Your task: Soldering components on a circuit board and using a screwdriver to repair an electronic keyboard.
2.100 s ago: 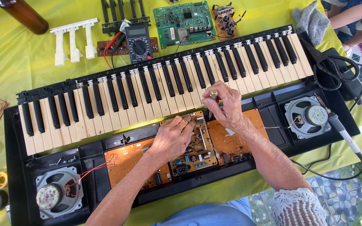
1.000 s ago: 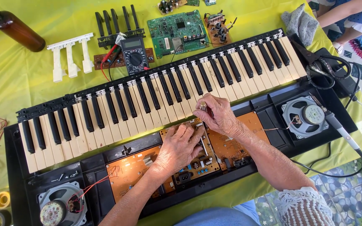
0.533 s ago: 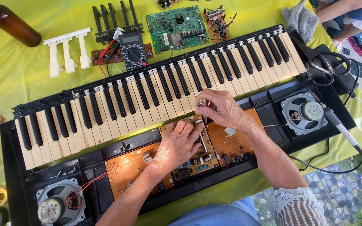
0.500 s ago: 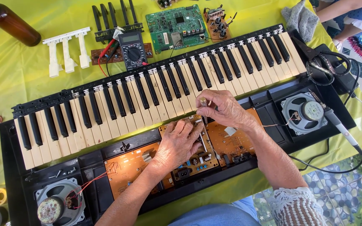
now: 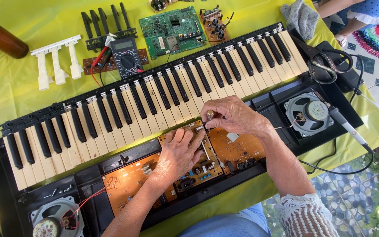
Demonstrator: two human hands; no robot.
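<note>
An opened electronic keyboard (image 5: 145, 101) lies across a yellow-green cloth, its black and white keys uncovered and its brown circuit boards (image 5: 237, 149) exposed along the near side. My left hand (image 5: 178, 153) lies flat on the middle circuit board, fingers pressing down on it. My right hand (image 5: 231, 116) grips the handle of a thin screwdriver (image 5: 205, 131) that stands almost upright, its tip down on the board right beside my left fingertips.
Round speakers sit at the case's right end (image 5: 309, 113) and left end (image 5: 53, 221). Behind the keys lie a multimeter (image 5: 127, 57), a green circuit board (image 5: 172, 30), loose white keys (image 5: 55, 61), loose black keys (image 5: 106, 24), a brown bottle (image 5: 1, 39). Scissors (image 5: 325, 63) rest at right.
My right hand has come down from the keys' edge with the screwdriver onto the board. My left hand stayed on the board. The view shifted slightly.
</note>
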